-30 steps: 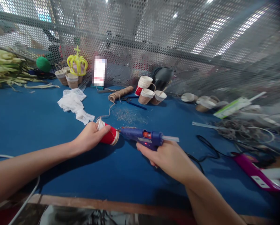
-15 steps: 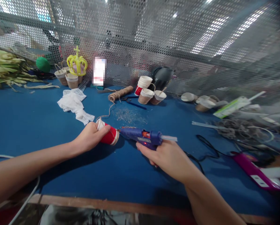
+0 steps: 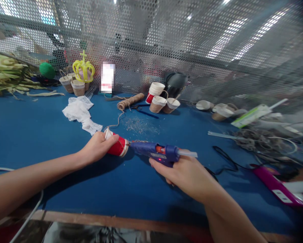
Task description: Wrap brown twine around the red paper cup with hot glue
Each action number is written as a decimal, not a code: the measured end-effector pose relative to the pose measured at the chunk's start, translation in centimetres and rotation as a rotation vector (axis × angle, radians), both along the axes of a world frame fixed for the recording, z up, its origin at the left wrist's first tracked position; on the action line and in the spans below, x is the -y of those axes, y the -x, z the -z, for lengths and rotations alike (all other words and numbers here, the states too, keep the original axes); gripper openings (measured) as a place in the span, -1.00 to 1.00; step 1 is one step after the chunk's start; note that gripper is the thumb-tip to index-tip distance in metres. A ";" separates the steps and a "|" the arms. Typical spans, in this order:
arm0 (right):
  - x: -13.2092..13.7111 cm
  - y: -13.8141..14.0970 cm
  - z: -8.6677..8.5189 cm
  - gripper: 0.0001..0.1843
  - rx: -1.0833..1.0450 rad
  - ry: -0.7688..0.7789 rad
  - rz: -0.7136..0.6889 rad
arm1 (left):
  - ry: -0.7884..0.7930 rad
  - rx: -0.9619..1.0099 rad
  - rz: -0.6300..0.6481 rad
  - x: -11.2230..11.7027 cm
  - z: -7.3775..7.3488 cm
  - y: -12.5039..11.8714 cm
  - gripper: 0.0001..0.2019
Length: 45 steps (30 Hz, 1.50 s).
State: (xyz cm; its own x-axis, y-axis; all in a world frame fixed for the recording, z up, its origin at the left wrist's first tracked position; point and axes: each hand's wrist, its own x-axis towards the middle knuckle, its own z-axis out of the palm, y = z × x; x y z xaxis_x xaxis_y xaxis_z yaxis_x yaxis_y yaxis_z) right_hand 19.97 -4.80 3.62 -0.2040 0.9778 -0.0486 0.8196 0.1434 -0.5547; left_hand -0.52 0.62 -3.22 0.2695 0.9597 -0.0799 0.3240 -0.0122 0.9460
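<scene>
My left hand (image 3: 97, 145) is closed around a small red paper cup (image 3: 119, 146) with a white rim, tipped on its side. In my right hand (image 3: 183, 170) is a blue hot glue gun (image 3: 153, 150), its small light glowing red and a clear glue stick (image 3: 188, 153) sticking out at the back. The gun's nozzle is at the base end of the cup; whether it touches I cannot tell. From the cup's open end a thin twine (image 3: 119, 118) leads back to a twine roll (image 3: 131, 101).
Beyond my hands lie a crumpled white cloth (image 3: 77, 109), blue-handled pliers (image 3: 147, 113) and several twine-wrapped cups (image 3: 158, 104). At left are a yellow crown (image 3: 83, 69) and pale husks (image 3: 5, 74). On the right are tangled grey strands (image 3: 255, 138), a black cord (image 3: 224, 155) and a purple power strip (image 3: 274, 185).
My right hand and the glue gun have shifted slightly right and down. My left hand and the cup have hardly moved.
</scene>
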 end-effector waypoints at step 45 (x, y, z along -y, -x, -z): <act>-7.6 -4.6 0.9 -0.73 -0.408 0.003 0.327 | -0.410 0.067 0.076 1.9 -1.4 0.5 -0.65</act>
